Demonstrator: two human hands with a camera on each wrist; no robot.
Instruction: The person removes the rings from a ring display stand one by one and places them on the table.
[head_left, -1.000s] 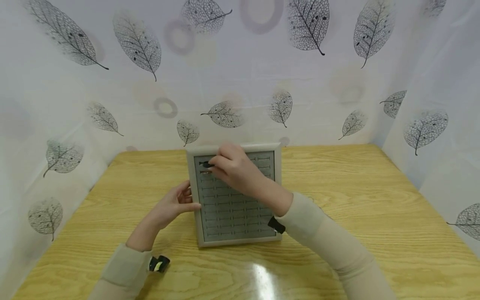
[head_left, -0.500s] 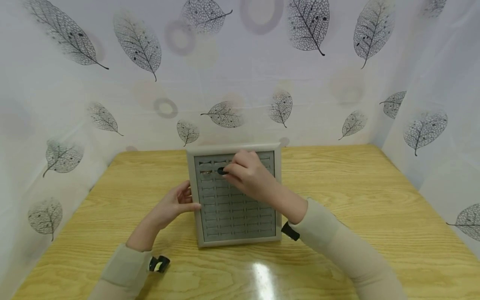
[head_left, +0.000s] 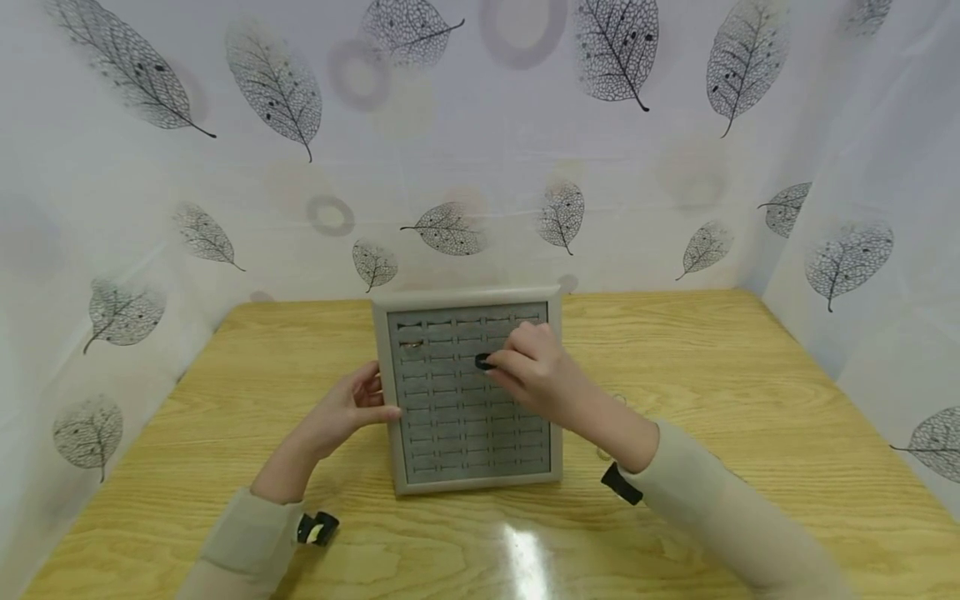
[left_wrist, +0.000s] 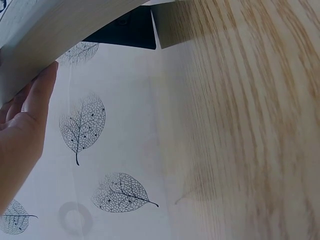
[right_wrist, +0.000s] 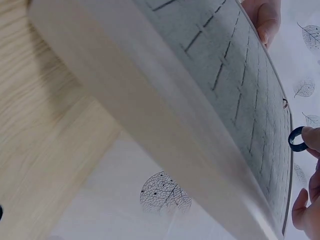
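Observation:
A framed ring display [head_left: 472, 417] with a grey slotted pad stands tilted back on the table. My left hand [head_left: 348, 417] holds its left edge, thumb on the front of the frame and fingers behind; the left wrist view shows the fingers [left_wrist: 40, 95] against the frame's edge. Between thumb and fingers, my right hand [head_left: 543, 375] pinches a dark ring [head_left: 482, 362] in front of the pad. In the right wrist view the dark ring [right_wrist: 298, 139] is apart from the pad. Another ring [head_left: 412, 344], gold-coloured, sits in a slot at the upper left.
Beside my right forearm, small thin rings [head_left: 603, 454] lie on the wooden table [head_left: 712, 358], partly hidden. A dark support [left_wrist: 125, 32] props the frame from behind. A white leaf-patterned cloth [head_left: 480, 150] hangs around the back and sides.
My right hand has drawn the dark ring out of the upper-left slot area and carried it right and down across the pad. The left hand stays put. Rings near the right forearm have come into view.

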